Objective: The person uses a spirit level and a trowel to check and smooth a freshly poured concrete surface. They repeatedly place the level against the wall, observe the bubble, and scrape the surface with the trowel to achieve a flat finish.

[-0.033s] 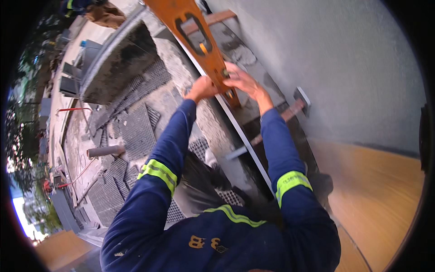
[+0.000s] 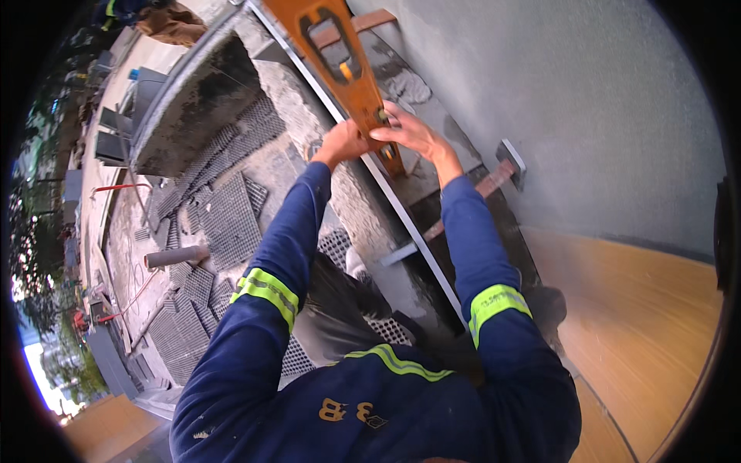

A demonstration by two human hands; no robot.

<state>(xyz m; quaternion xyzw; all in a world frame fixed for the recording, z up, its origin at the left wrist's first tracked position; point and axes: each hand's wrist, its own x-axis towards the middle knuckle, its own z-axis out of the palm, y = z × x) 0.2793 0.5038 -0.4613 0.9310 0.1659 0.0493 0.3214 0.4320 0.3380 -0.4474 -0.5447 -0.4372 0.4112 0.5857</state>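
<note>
An orange spirit level (image 2: pixel 360 94) with cut-out grip holes lies lengthwise along a pale metal strip (image 2: pixel 412 231), above a rough concrete ledge (image 2: pixel 287 100). My left hand (image 2: pixel 341 144) is closed on the left edge of the level, near its close end. From the other side, my right hand (image 2: pixel 417 140) grips the same end, thumb and fingers bent round it. Both hands sit almost touching across the level. Just past my right wrist, a rusty bar clamp (image 2: pixel 495 179) runs across the gap to the wall, its pad near the grey surface.
A smooth grey wall (image 2: pixel 571 108) rises on the right, above wooden panelling (image 2: pixel 641 332). Grey grid mats (image 2: pixel 231 220) and a short pipe (image 2: pixel 176 256) lie on the lower floor at left. A person in brown trousers (image 2: pixel 171 25) is at the far upper left.
My view has shifted slightly, so the level and ledge appear a little farther left. Both hands keep their grip on the level.
</note>
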